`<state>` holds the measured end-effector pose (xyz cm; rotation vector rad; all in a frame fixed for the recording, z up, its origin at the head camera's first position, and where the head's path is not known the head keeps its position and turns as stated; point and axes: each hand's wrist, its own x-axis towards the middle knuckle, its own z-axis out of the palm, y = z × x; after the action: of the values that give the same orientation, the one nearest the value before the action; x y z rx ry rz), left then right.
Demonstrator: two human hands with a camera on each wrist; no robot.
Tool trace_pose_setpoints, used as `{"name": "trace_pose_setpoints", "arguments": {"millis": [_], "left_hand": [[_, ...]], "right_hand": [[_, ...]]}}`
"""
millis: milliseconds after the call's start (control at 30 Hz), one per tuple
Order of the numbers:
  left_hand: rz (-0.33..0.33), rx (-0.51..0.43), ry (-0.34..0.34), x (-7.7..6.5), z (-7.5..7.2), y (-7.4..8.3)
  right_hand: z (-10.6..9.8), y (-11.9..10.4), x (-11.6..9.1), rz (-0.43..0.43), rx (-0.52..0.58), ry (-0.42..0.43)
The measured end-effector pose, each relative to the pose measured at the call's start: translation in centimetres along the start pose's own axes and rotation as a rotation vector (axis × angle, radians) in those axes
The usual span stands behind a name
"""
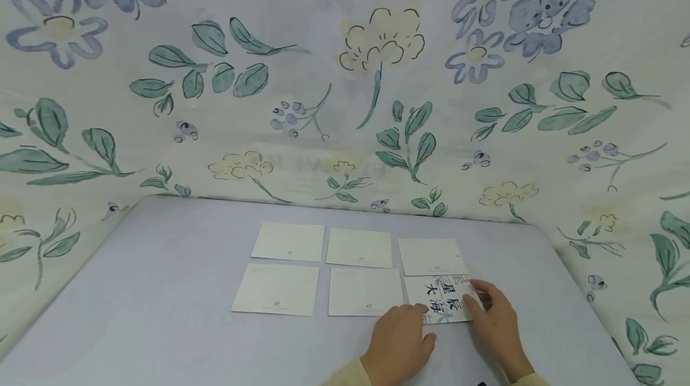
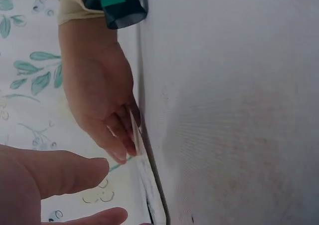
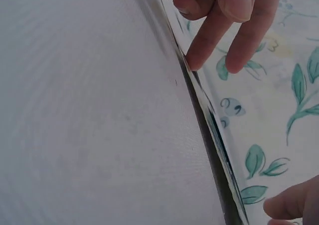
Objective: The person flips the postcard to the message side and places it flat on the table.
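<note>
A white postcard (image 1: 442, 299) with large dark-blue characters lies at the front right of a two-row layout. My right hand (image 1: 496, 317) holds it at its right edge, with thumb and index finger set apart along that side. In the left wrist view, the right hand (image 2: 97, 85) has the thin card edge between its fingers. My left hand (image 1: 398, 335) is at the near-left corner, one extended fingertip touching the card. From the right wrist, the left hand's fingers (image 3: 202, 45) show at the card's edge, while the right thumb (image 3: 289, 202) is apart from it.
Pale blank-faced cards lie around it: one (image 1: 433, 257) directly behind, one (image 1: 366, 293) to its left, and several more further left. They rest on a white-covered table (image 1: 162, 290). Floral cloth (image 1: 323, 104) rises behind the table and along its sides.
</note>
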<state>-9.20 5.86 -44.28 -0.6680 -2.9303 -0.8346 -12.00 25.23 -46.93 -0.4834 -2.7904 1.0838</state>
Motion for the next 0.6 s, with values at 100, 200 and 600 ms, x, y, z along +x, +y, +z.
{"name": "trace_pose_setpoints", "arguments": {"millis": [100,200,600], "left_hand": [[-0.008,-0.030,0.018,0.08,0.12,-0.09],[-0.023,-0.068,0.034,0.16,0.01,-0.11],[-0.067,-0.166,0.070,0.72,-0.27,-0.41]], "right_hand": [[0.11,0.16,0.36,0.029,0.047,0.063],[0.04,0.27,0.62,0.049,0.088,0.101],[0.17,0.57,0.64,0.110,0.147,0.139]]}}
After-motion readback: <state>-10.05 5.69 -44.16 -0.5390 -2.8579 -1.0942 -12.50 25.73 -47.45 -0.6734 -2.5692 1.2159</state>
